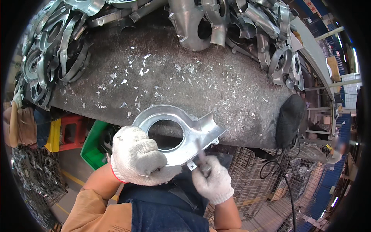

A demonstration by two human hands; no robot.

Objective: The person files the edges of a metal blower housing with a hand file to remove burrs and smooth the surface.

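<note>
The person at the counter (104, 54) holds a silvery metal housing (199, 129) just over the middle of its near edge. It is a flat ring around a big round opening, with a trough-like spout running out to the right and a small tab jutting from its near side.

The left hand (141, 156), in a white knitted glove, has its fingers curled in and pinching the housing by the near left part of the ring. The right hand (211, 179), gloved alike, has its fingers closed around a slim tool (201, 155) beside that tab. The tool's upper end is blurred against the spout side of the housing, and I cannot tell whether it touches.

Pale metal flakes (179, 67) lie scattered across the middle of the counter. More castings are heaped at its far left corner (42, 69) and along its far edge (189, 27). A black cloth-like bundle (290, 120) sits at the near right corner, with a dark cable (289, 189) hanging below. Under the near edge, a green crate (89, 146) stands to the left and wire baskets (247, 185) to the right.
</note>
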